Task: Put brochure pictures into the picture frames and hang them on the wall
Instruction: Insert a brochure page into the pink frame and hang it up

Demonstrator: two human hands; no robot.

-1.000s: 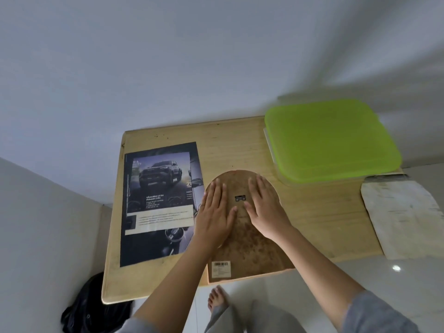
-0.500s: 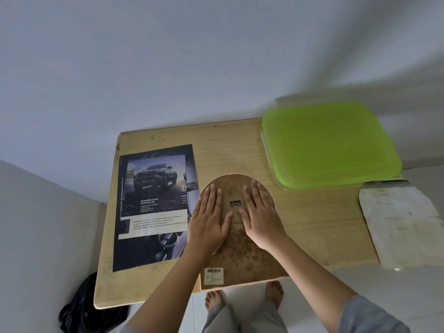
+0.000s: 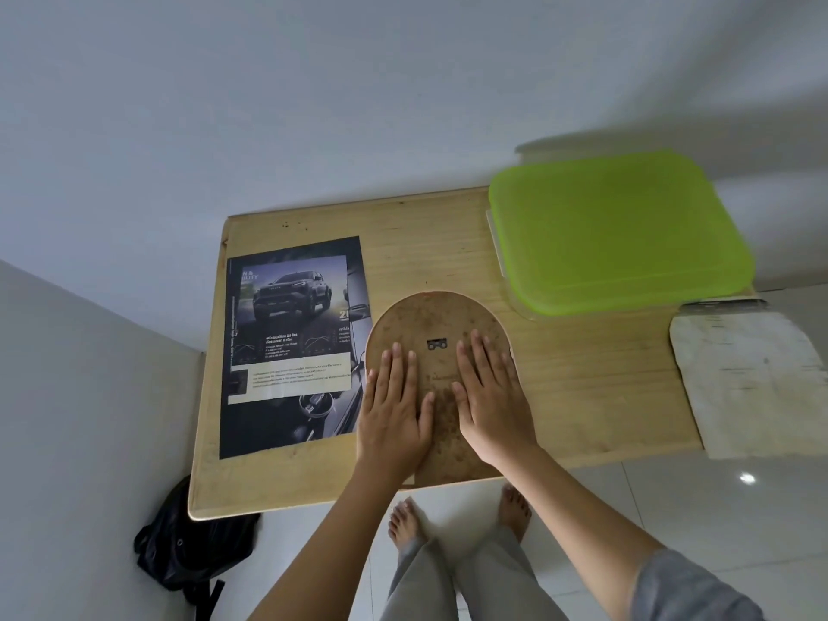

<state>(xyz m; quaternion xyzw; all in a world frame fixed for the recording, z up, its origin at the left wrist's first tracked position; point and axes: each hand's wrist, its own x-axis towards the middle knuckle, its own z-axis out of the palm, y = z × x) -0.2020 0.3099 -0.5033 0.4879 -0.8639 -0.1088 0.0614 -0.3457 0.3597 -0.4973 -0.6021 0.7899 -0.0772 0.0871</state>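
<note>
Wooden surface [image 3: 448, 244] vs. wall; green-lidded box [image 3: 618, 230] at far right corner. Brochure [image 3: 291, 333] lies flat on left half, car pic up, long axis running away from the person. Picture frame [image 3: 437, 320] is face-down just right of it, arched end far, flat end at near edge, left rim touching or just overlapping brochure margin. Left hand [image 3: 394, 410] & right hand [image 3: 488, 396] are flat on frame back, fingers [image 3: 481, 351] straight, pressing, gripping nothing. Small hanger clip [image 3: 437, 344] sits btwn them. Judgement: brochure lies left of both hands, L hand nearer, so prob. L reaches for it.
</note>
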